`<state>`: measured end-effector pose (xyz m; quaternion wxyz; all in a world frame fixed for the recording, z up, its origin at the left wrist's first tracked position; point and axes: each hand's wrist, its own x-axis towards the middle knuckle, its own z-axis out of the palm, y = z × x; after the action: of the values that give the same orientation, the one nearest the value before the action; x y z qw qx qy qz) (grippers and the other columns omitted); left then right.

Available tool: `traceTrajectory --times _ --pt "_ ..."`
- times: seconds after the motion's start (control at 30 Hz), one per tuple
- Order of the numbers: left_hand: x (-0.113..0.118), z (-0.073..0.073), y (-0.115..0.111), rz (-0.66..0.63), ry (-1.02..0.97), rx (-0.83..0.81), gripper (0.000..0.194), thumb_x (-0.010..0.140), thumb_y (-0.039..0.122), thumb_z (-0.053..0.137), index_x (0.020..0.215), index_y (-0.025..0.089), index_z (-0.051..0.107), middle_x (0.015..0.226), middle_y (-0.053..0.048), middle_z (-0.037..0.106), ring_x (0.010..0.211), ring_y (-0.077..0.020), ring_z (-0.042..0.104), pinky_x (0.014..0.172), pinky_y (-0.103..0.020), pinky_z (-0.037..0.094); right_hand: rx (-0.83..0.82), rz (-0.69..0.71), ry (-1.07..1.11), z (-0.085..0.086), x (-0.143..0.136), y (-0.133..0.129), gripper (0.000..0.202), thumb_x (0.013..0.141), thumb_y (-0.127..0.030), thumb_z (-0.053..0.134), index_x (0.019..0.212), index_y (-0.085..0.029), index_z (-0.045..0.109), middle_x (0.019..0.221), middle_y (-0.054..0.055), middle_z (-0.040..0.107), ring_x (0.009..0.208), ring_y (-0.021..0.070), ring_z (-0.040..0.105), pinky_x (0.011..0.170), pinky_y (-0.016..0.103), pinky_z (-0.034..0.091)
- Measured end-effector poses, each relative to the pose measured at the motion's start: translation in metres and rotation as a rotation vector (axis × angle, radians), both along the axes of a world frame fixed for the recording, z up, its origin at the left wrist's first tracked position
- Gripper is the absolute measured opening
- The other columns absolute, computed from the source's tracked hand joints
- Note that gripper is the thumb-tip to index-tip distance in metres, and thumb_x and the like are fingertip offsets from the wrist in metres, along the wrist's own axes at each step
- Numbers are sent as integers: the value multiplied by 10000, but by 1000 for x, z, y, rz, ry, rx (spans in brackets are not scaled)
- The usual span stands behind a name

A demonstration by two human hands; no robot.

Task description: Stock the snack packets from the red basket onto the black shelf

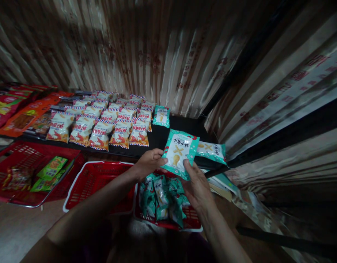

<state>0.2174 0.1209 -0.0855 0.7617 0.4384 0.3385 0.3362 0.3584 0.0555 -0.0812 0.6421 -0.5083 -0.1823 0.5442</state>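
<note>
A teal and white snack bag [180, 151] is held between my two hands, above the front edge of the black shelf [182, 128]. My left hand [150, 163] pinches its left edge, thumb on the front. On its lower right side, my right hand [195, 180] grips with the thumb over the front. Another teal bag [211, 149] lies on the shelf just behind to the right, partly covered. One more teal bag [161, 116] leans at the back of the shelf. Below my hands, a red basket [192, 212] contains several similar teal bags [161, 195].
Rows of white and orange snack bags [99, 133] stand left on the shelf, beside orange packets [31, 115]. A white-rimmed red basket [99, 166] sits below, partly behind my left arm. Further left, another red basket [34, 151] holds green packets [51, 168]. Pleated sheeting [146, 54] hangs behind.
</note>
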Motion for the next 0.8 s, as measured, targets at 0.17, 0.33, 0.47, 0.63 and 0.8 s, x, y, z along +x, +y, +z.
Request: traceTrajectory --times 0.17,0.33,0.47,0.63,0.8 --pt "1 -2 2 119 -29 9 306 622 270 772 820 151 570 769 -24 663 682 -157 638 628 -296 536 -41 44 -72 -9 2 0 356 577 -350 828 906 -275 711 942 -28 719 785 110 628 629 192 511" --pt "2 -8 3 132 -55 4 347 606 302 792 835 157 575 796 -21 675 727 -158 648 677 -293 541 -3 -8 -61 -9 0 2 388 509 -289 863 870 -268 725 849 -38 722 702 83 600 592 167 484" --pt "2 -11 4 134 -59 -53 398 586 289 809 874 142 576 851 -39 683 787 -159 652 742 -296 535 -7 0 -16 -6 0 3 414 470 -236 872 857 -263 728 832 -40 724 669 77 588 585 168 474" --pt "0 -8 6 87 -76 -105 384 588 200 786 909 130 587 894 -50 683 761 -131 644 726 -254 523 1 -9 -40 -8 2 3 398 489 -224 857 863 -261 726 827 -38 721 633 81 573 537 181 453" --pt "1 -7 5 81 -23 -67 370 617 168 747 945 139 579 950 -65 685 829 -170 654 742 -293 538 -32 2 8 -8 3 3 412 460 -208 865 845 -245 724 794 -39 718 666 78 592 607 169 483"
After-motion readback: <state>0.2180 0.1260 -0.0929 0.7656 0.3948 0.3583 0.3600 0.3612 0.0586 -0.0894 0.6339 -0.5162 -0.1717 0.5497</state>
